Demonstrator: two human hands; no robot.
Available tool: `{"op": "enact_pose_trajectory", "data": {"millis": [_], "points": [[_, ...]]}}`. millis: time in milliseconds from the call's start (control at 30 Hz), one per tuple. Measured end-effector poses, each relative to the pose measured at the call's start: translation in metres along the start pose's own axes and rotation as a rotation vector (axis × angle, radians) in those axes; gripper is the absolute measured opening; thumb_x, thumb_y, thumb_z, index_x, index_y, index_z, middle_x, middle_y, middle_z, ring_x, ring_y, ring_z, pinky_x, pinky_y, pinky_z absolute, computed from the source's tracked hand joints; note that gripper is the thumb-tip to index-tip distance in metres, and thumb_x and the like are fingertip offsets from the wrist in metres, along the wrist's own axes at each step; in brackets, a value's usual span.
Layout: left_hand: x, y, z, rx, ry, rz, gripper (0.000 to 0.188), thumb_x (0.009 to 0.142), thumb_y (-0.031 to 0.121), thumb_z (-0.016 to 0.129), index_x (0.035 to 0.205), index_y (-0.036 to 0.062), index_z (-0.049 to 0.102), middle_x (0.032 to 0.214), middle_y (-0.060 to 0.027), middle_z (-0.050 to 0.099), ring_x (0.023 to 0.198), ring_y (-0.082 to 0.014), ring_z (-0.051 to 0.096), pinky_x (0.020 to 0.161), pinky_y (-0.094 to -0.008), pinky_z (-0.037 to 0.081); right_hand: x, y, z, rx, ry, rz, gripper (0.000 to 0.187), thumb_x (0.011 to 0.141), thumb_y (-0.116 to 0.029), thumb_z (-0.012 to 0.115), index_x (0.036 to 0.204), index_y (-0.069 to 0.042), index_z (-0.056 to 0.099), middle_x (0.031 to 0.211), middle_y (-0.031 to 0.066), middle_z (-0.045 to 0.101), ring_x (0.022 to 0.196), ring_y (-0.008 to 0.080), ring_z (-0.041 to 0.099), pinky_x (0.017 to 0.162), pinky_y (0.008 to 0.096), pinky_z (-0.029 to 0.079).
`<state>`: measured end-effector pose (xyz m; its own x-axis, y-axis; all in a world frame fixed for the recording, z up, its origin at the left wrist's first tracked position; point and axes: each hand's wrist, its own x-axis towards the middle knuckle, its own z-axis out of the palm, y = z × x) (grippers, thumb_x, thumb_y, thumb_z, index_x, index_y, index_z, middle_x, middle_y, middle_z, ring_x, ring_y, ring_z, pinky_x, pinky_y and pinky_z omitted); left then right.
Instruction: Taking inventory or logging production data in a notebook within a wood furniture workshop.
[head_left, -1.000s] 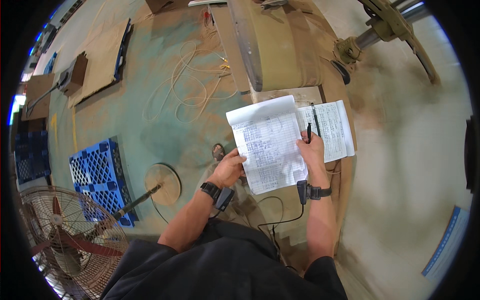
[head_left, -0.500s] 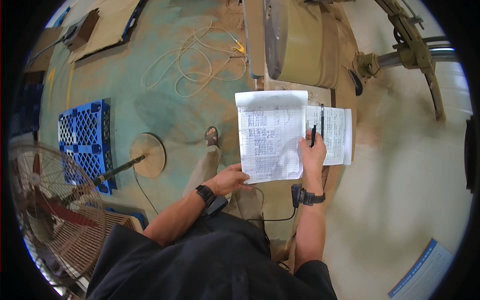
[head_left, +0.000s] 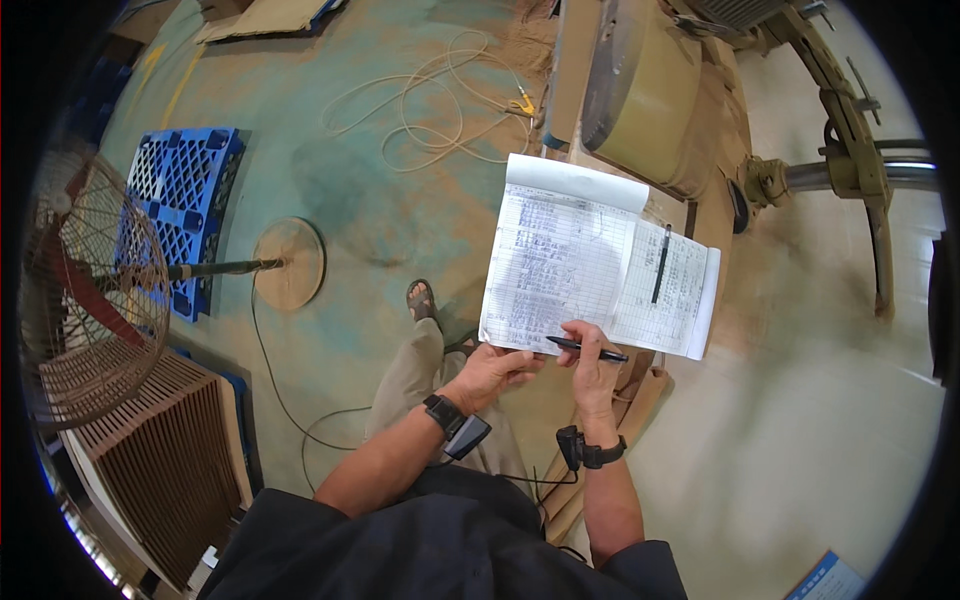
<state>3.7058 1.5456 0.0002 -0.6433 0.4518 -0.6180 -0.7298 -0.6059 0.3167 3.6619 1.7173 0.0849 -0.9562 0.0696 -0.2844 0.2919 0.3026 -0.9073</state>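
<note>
A pad of ruled paper (head_left: 560,265), filled with rows of handwriting, has its top sheets rolled back at the far edge. My left hand (head_left: 493,376) grips the near edge of the pad, close to its lower left corner. In my right hand (head_left: 597,378) is a black pen (head_left: 588,348), its tip pointing left over the bottom rows of the page. A second written sheet (head_left: 675,310) lies partly under the pad on the right. On it rests another slim black pen (head_left: 662,263).
Beyond the pad stands an olive-coloured machine (head_left: 650,100), with a metal arm and bar (head_left: 850,175) to its right. A caged fan (head_left: 90,290) on a round base (head_left: 290,264), a blue plastic pallet (head_left: 185,200) and a slatted box (head_left: 160,450) are at left. A coiled hose (head_left: 405,100) lies on the floor.
My right hand has moved down and left from the pad's right side to its bottom rows, the pen now turned sideways. The pad appears tilted clockwise, and the view has shifted.
</note>
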Motion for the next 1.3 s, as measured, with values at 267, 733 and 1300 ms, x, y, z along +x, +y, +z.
{"op": "enact_pose_trajectory", "data": {"millis": [267,733,1300], "points": [[0.008,0.001,0.013,0.097,0.029,0.163,0.032,0.105,0.008,0.061,0.137,0.0029,0.061,0.128,-0.009,0.07,0.11,-0.0178,0.07,0.092,-0.032,0.06,0.012,0.02,0.001,-0.011,-0.024,-0.085,0.055,0.112,-0.045,0.045,0.106,0.003,0.072,0.086,0.0078,0.069,0.068,0.0114,0.06,0.064,0.0271,0.048],[0.021,0.011,0.028,0.194,0.067,0.314,0.024,0.105,0.009,0.062,0.124,-0.0023,0.068,0.113,-0.0076,0.074,0.099,-0.0146,0.069,0.09,-0.032,0.058,0.035,0.038,0.001,-0.281,-0.04,-0.356,0.013,0.097,-0.013,0.071,0.092,-0.001,0.067,0.076,0.0078,0.065,0.063,0.0159,0.061,0.059,0.0304,0.05],[0.036,-0.018,0.031,-0.018,0.104,0.399,0.031,0.106,0.005,0.057,0.136,-0.0053,0.057,0.126,-0.0149,0.069,0.113,-0.0212,0.069,0.095,-0.035,0.061,0.031,0.048,0.0,-0.25,-0.041,-0.448,0.018,0.1,-0.016,0.067,0.09,-0.001,0.067,0.073,0.0061,0.066,0.061,0.0129,0.059,0.058,0.0282,0.048]]}}
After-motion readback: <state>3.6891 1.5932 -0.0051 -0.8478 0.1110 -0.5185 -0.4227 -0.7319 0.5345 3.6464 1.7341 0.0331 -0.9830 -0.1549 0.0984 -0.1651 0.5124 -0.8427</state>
